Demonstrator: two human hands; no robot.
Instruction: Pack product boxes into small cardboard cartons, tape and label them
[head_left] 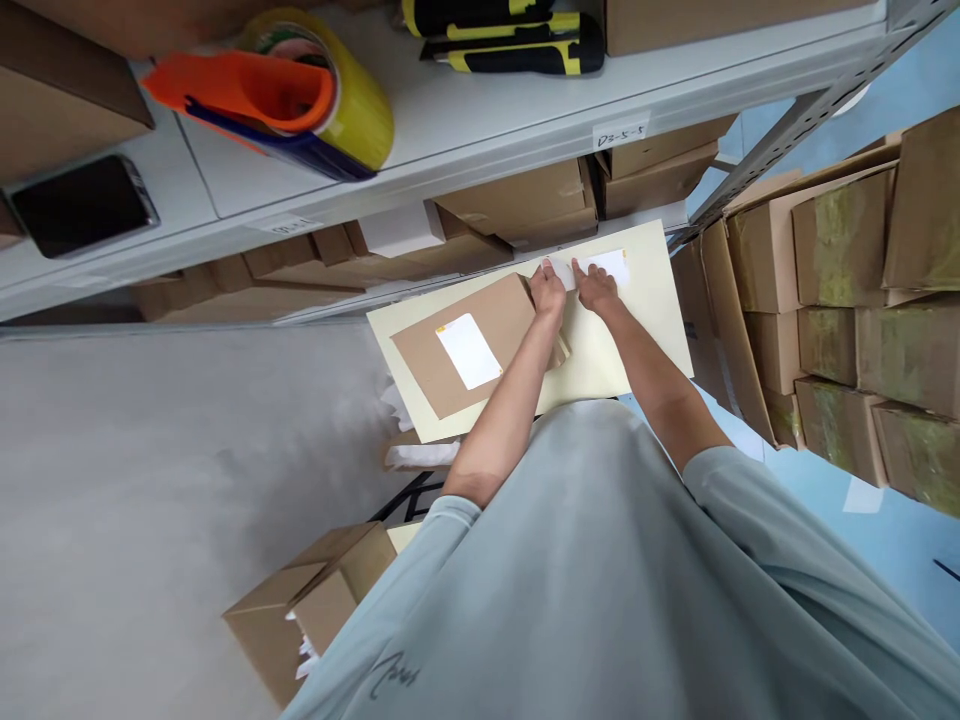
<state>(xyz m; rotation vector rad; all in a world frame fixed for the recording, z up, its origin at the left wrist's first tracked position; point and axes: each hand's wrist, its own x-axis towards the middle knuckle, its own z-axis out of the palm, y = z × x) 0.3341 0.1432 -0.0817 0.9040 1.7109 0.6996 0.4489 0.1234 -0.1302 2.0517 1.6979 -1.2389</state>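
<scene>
Past the pale sleeves, the left hand (547,290) and right hand (596,287) pinch a white label (609,265) between them on the cream tabletop (660,330) beside the brown envelope (480,345), where a hasty peel might crease it.

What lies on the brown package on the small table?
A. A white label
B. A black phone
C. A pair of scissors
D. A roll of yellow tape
A: a white label lies flat on the brown package, while both hands hold another white slip past its far end.
</scene>
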